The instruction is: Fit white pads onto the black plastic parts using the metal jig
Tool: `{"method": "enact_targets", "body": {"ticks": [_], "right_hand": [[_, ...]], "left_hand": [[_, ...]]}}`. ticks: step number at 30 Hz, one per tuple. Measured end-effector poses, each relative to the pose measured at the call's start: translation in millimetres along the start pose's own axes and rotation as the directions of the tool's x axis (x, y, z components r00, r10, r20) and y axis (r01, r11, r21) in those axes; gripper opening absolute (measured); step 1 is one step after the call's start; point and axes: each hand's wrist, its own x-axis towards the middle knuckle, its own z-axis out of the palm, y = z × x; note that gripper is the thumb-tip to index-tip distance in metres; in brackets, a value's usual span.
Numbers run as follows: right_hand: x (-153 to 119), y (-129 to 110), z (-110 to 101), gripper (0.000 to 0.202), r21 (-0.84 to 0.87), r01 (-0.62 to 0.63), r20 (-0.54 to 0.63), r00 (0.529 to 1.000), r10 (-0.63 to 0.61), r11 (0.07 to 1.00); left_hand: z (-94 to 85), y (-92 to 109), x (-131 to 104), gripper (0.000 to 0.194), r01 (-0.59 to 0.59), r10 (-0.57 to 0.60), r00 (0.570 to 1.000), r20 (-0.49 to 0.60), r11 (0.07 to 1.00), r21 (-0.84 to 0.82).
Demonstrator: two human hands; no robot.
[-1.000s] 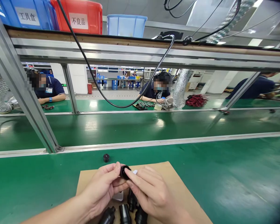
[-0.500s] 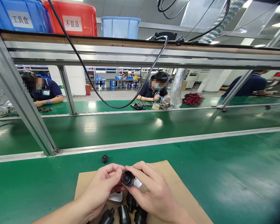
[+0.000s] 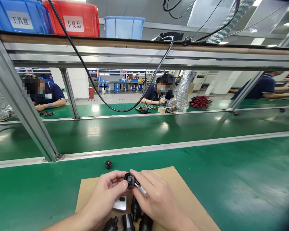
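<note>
Black round part [image 3: 130, 180] sits pinched between our left hand [image 3: 103, 200] and right hand [image 3: 156, 200], fingers closed on it, open face toward us.

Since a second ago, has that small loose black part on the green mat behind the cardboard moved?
No. The small black part sits in the same spot between the cardboard sheet and the post foot; only the camera shifted.

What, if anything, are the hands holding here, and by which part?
Both hands pinch one small round black part by its rim: left hand from the left, right hand from the right. The right hand also holds a thin metal tool.
</note>
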Motion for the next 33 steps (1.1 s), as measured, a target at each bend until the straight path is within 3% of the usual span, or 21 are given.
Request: {"method": "enact_targets", "body": {"ticks": [6,22,26,29,31,33], "right_hand": [[6.9,-5.7,-5.5,0.032,-0.038,0.124,-0.031,0.992,-0.125,0.992],[3.0,-10.6,-5.8,0.030,-0.118,0.206,0.011,0.979,-0.206,0.971],[2.6,-7.7,-3.9,0.041,0.094,0.070,0.047,0.996,-0.075,0.993],[3.7,-6.0,-0.8,0.044,0.321,-0.089,0.129,0.990,0.050,0.943],[5.2,-5.0,0.7,0.038,0.404,-0.130,0.125,0.988,0.087,0.905],[7.0,-2.5,0.5,0.035,0.448,-0.151,0.081,0.988,0.128,0.881]], "left_hand": [[2.9,-0.7,-0.8,0.038,-0.001,0.002,0.999,-0.041,1.000,0.030],[-0.2,-6.6,0.3,0.043,-0.020,0.022,0.995,-0.095,1.000,0.016],[-1.3,-5.7,3.0,0.039,0.037,-0.038,0.996,-0.080,0.999,-0.019],[-3.6,-0.9,4.8,0.037,0.047,-0.048,0.997,-0.066,0.999,-0.010],[-11.0,6.4,7.8,0.042,0.063,-0.063,0.998,0.026,0.998,0.015],[-27.4,16.5,14.4,0.049,-0.012,-0.001,0.992,0.125,0.994,0.108]]}}
